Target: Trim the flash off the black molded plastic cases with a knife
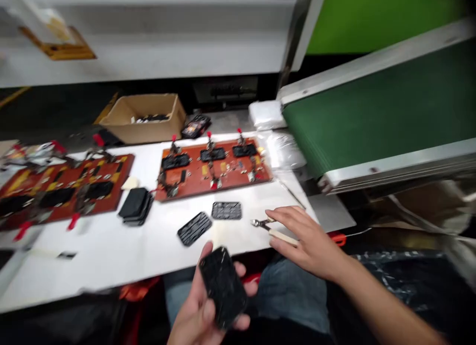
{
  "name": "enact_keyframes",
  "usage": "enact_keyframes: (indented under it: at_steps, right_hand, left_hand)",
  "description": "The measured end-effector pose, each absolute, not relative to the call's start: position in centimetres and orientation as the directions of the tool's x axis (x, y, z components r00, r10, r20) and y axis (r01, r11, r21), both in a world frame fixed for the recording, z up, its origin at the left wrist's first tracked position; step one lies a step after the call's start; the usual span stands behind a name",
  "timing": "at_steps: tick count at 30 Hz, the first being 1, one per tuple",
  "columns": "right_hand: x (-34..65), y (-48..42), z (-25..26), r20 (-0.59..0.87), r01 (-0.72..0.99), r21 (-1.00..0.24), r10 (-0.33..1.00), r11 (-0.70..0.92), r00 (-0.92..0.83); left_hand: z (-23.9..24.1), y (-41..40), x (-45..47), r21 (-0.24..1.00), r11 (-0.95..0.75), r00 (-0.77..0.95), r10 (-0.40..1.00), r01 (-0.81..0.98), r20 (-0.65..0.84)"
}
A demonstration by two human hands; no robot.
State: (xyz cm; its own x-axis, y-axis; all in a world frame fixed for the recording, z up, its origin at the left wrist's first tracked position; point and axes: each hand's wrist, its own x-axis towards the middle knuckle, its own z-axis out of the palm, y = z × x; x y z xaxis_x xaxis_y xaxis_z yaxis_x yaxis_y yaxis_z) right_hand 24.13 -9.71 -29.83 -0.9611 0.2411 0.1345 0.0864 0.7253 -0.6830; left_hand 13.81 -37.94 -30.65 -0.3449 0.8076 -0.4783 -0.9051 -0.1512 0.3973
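Note:
My left hand (203, 305) is closed round a flat black plastic case (223, 288), with the thumb along its near side and fingertips showing on the right. Over the front edge of the white table, my right hand (305, 238) has its fingers stretched out and apart around a pair of side cutters (273, 229) with pale handles. The cutters' metal jaws point left, and whether the fingers press on the handles is hard to see. Two ribbed black plastic panels, one angled (194, 229) and one straighter (226, 210), lie on the table beyond my left hand.
A reddish-brown fixture board (193, 184) with toggle clamps holds several black parts; a similar board (111, 201) stands left. Stacked black cases (136, 206) sit between them. Behind are a cardboard box (141, 132) and plastic bags (284, 149). A green conveyor belt (386, 107) rises at right.

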Motion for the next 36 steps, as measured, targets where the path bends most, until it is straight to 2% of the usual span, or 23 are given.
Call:
enact_keyframes:
  at_steps: [2, 5, 14, 21, 26, 32, 34, 36]
  right_hand:
    - [24.1, -11.8, -26.7, 0.171, -0.089, -0.668, 0.036, 0.739, -0.985]
    - [22.8, -14.1, -23.2, 0.145, -0.193, -0.635, -0.13, 0.748, -0.981]
    - [19.2, -17.8, -21.2, 0.183, -0.363, -0.478, -0.314, 0.8, -0.932]
    - [18.9, -19.6, -21.3, 0.23, -0.373, -0.381, -0.304, 0.846, -0.924]
    - [19.3, -19.8, -21.6, 0.238, -0.34, -0.4, -0.262, 0.851, -0.935]
    - [19.5, -17.6, -22.2, 0.208, -0.405, -0.485, -0.347, 0.775, -0.914]
    - [19.5, -15.5, -22.8, 0.218, -0.386, -0.51, -0.319, 0.769, -0.922]
    - [19.4, -13.3, -24.2, 0.237, -0.306, -0.524, -0.209, 0.795, -0.949]
  left_hand:
    - [-29.7, -38.2, 13.3, 0.378, -0.214, -0.376, 0.82, -0.901, -0.432]
    - [-29.2, -38.5, 12.9, 0.355, -0.293, -0.424, 0.823, -0.888, -0.379]
    - [-29.4, -40.6, 13.4, 0.418, -0.357, -0.506, 0.798, -0.835, -0.328]
    - [-29.2, -41.4, 13.3, 0.513, -0.298, -0.512, 0.786, -0.805, -0.347]
    - [-29.5, -41.3, 13.6, 0.518, -0.273, -0.51, 0.763, -0.811, -0.397]
    - [-30.1, -41.3, 13.3, 0.491, -0.285, -0.491, 0.791, -0.824, -0.366]
    - [-29.8, -41.5, 12.3, 0.47, -0.299, -0.515, 0.734, -0.83, -0.443]
    - [-29.4, -41.7, 11.1, 0.475, -0.301, -0.546, 0.631, -0.827, -0.551]
